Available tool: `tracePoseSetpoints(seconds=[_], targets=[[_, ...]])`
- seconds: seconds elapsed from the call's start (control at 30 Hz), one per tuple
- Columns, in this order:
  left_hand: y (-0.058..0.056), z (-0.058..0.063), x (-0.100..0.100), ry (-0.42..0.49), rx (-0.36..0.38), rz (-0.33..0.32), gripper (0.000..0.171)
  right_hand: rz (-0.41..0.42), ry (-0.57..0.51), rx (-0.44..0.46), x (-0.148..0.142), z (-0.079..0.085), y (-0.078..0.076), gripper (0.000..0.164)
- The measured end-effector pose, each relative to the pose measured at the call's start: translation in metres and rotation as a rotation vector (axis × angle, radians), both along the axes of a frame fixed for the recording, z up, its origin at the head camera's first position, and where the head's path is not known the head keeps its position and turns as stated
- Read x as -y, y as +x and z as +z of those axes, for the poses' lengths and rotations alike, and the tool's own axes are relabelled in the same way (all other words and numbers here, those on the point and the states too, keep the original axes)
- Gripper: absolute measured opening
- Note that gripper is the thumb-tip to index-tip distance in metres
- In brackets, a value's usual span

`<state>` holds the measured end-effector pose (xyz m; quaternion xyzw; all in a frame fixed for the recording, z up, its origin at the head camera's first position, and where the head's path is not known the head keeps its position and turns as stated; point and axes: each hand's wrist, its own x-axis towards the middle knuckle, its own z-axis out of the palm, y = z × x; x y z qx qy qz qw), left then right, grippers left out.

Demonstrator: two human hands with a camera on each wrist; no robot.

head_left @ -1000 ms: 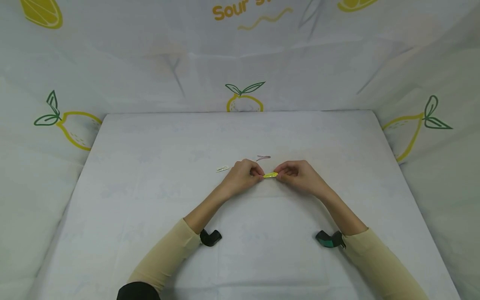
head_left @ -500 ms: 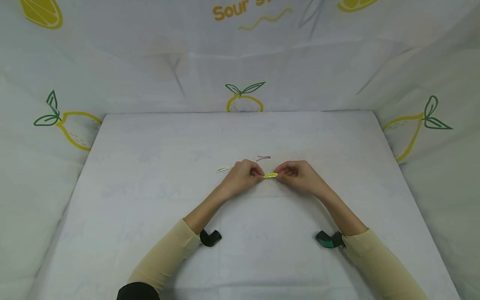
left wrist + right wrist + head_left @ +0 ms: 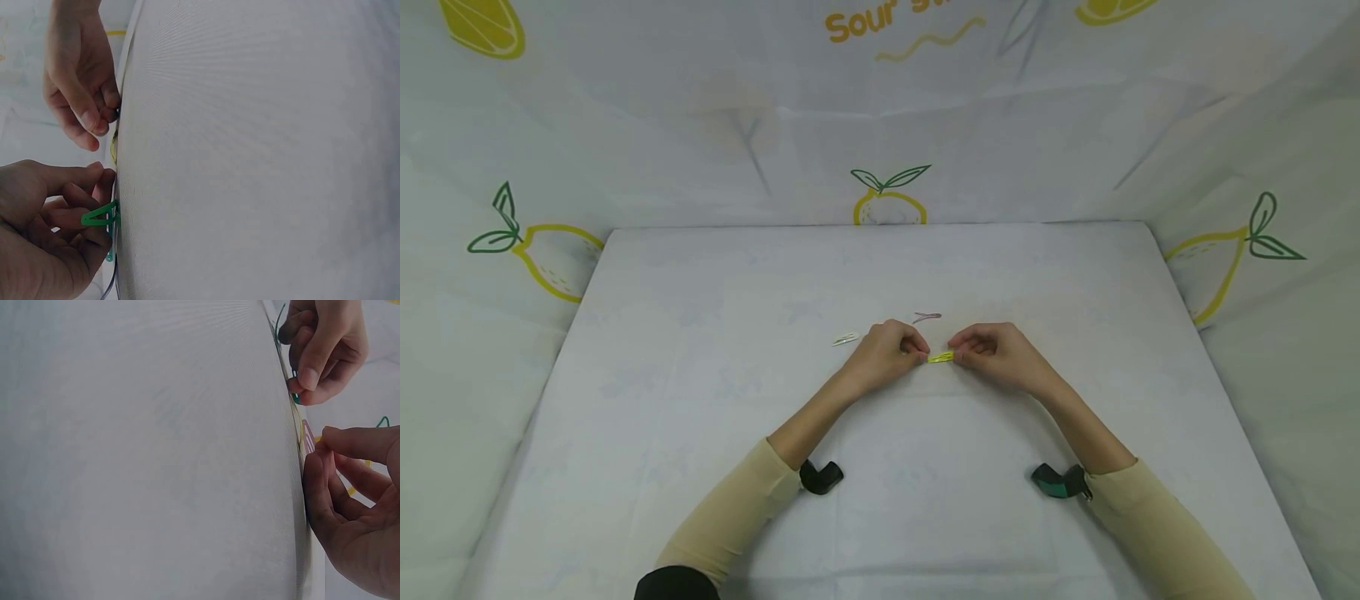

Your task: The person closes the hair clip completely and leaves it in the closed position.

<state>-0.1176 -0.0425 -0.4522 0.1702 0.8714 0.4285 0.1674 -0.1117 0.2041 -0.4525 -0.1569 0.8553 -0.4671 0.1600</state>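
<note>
A yellow snap hair clip (image 3: pixel 941 357) bridges the gap between both hands in the head view. My left hand (image 3: pixel 887 354) pinches its left end, and my right hand (image 3: pixel 996 354) has thumb and finger at its right end. The left wrist view shows the clip (image 3: pixel 114 148) as a thin yellow arc by the table, partly hidden. A green hair clip (image 3: pixel 100 214) appears among the left hand's fingers there; whether it is held or lies beyond them, I cannot tell. Behind the hands lies a purple hair clip (image 3: pixel 927 317), spread open.
Left of the left hand a pale hair clip (image 3: pixel 846 338) lies on the white-covered table (image 3: pixel 700 333). Lemon-printed cloth (image 3: pixel 700 150) hangs around its back and sides. Dark curved wrist pieces (image 3: pixel 822 477) stick out inward from both sleeves.
The yellow clip has shifted slightly toward the person, down to the thumb tips, and its outline looks narrower at the right end. Both hands have stayed almost in place.
</note>
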Motion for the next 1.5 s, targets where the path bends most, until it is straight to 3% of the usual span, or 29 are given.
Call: tracePoseSetpoints(seconds=[0.9,1.5], targets=[[-0.005,0.009,0.002,0.001,-0.027,0.011,0.007,0.001,0.003,-0.020,0.004,0.004,-0.006,0.018],[-0.010,0.013,0.008,0.017,-0.058,0.048,0.009,-0.079,0.012,-0.058,0.006,0.008,-0.016,0.021]])
